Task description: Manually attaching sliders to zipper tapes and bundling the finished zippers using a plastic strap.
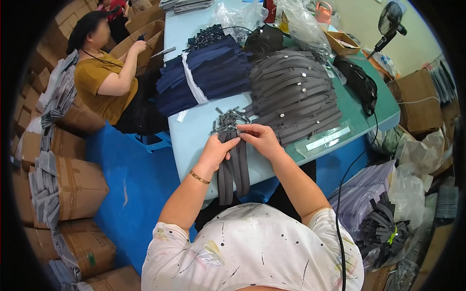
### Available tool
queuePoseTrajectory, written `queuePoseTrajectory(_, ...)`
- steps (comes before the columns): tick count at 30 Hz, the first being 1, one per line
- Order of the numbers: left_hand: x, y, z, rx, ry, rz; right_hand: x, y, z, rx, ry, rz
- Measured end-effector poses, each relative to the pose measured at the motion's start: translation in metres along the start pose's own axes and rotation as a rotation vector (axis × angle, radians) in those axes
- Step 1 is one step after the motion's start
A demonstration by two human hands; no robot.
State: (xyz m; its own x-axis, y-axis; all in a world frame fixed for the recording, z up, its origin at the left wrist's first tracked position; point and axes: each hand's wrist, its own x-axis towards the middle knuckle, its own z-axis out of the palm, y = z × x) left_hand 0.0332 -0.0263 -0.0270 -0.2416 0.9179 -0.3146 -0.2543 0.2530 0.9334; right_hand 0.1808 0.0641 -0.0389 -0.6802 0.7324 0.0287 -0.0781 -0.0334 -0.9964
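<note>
Gray zippers (225,180), trailing from left grip (216,149) clasping them, right grip (262,140) pinching upper ends

Grey zipper bundle (233,169), in left grip (213,150): stretch inside the grip hidden; we cannot count its strips. Pulls (232,120), just beyond both grips: too small for us to tell singly. Right grip (260,139): we cannot tell whether it pinches a pull or a strip. Blue stool (158,141), left of the grips: partly hidden by the seated person (109,72). Grey stack (191,6), far beyond the left grip: cut off by the upper edge.
</note>
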Motion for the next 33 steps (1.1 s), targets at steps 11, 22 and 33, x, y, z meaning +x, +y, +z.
queuePoseTrajectory(11, 0.0, 0.004, 0.001, 0.022, 0.063, 0.075, 0.001, 0.0, -0.003, 0.016, -0.016, 0.013)
queuePoseTrajectory(22, -0.001, 0.01, -0.009, -0.003, -0.04, 0.03, -0.001, -0.002, -0.005, 0.037, -0.091, 0.027)
queuePoseTrajectory(33, -0.001, 0.014, -0.013, 0.026, -0.105, -0.037, 0.001, 0.003, -0.009, -0.03, -0.164, 0.008)
